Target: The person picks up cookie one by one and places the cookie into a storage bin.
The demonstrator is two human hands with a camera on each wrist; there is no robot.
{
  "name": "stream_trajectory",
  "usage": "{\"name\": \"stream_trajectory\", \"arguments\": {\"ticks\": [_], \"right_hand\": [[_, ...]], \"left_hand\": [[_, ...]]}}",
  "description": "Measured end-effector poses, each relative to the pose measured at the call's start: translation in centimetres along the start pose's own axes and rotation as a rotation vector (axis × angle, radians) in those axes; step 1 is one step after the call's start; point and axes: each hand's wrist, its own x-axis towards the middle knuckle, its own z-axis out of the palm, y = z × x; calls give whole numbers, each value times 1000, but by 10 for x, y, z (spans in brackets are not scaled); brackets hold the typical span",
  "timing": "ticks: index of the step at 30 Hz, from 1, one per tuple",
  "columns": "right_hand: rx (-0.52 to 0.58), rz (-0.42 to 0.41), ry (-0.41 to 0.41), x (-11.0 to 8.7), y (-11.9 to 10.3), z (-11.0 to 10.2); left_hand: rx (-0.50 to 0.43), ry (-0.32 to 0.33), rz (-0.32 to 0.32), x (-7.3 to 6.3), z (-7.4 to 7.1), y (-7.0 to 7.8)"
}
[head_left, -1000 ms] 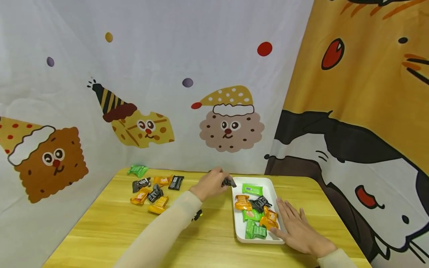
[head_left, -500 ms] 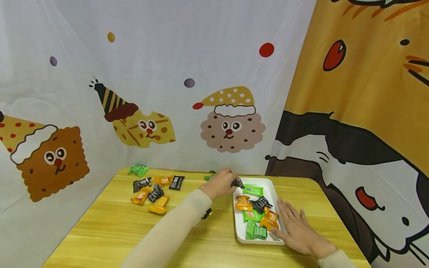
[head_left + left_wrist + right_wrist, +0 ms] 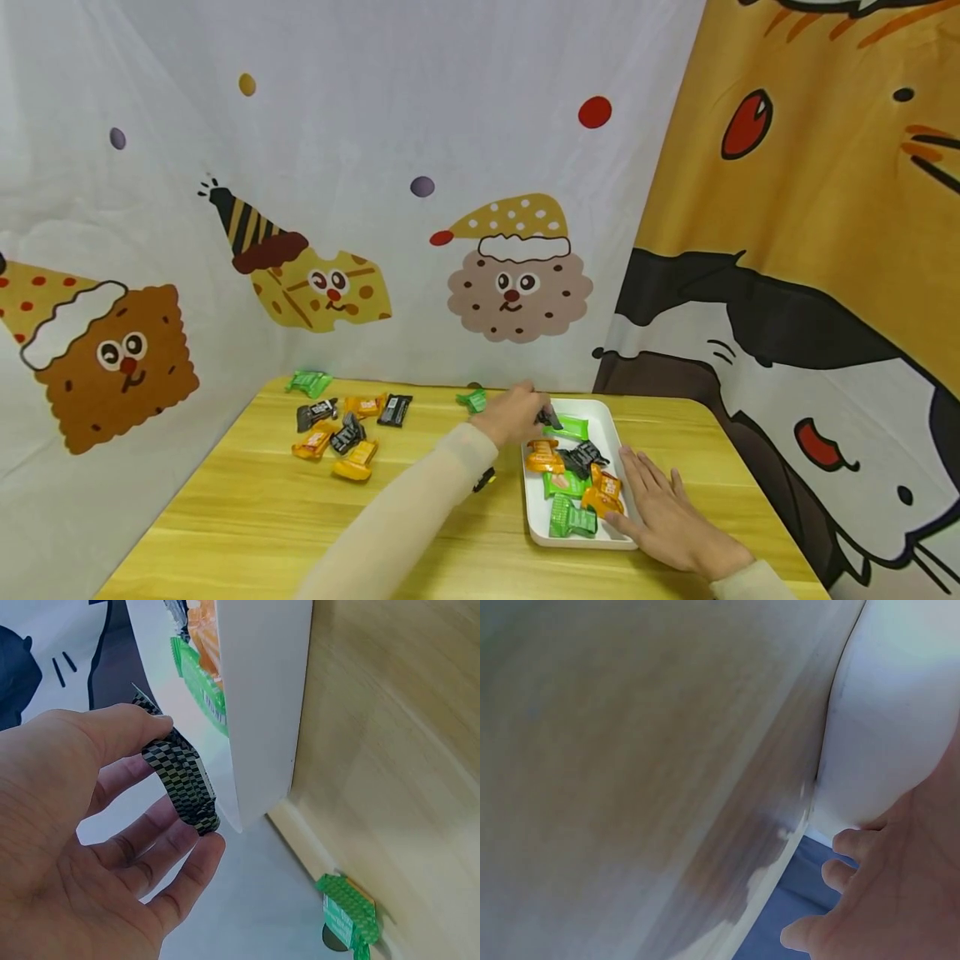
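My left hand (image 3: 510, 414) pinches a black snack packet (image 3: 180, 776) between thumb and fingers, over the far left corner of a white tray (image 3: 536, 504). A checked pattern covers the packet in the left wrist view. Inside the tray lie several wrapped snacks: a green packet (image 3: 573, 427) near the far end, an orange packet (image 3: 543, 456) and a black packet (image 3: 583, 457) in the middle, and a green packet (image 3: 572, 517) at the near end. Along the tray's right side rests my right hand (image 3: 675, 517), fingers extended and thumb at the rim.
On the wooden table (image 3: 247, 500), a loose group of orange, black and green packets lies at the far left, among them an orange packet (image 3: 355, 461). Another green packet (image 3: 472, 401) lies by the back edge, behind my left wrist. A printed curtain (image 3: 360, 125) hangs behind the table.
My left hand has moved right with the black packet, from beside the tray to over its far left corner. The green packet by the back edge has come into view. My right hand stays put.
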Motion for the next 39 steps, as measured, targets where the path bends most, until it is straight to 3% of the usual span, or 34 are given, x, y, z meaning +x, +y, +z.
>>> {"name": "stream_trajectory", "arguments": {"ticks": [18, 23, 32, 39], "right_hand": [[19, -12, 17, 0, -2, -2], [14, -13, 20, 0, -1, -1], [14, -9, 18, 0, -1, 0], [12, -5, 3, 1, -1, 1]], "left_hand": [[74, -36, -24, 13, 7, 13], [52, -43, -31, 14, 8, 13], [9, -19, 2, 8, 6, 3], [5, 13, -31, -3, 3, -12]]}}
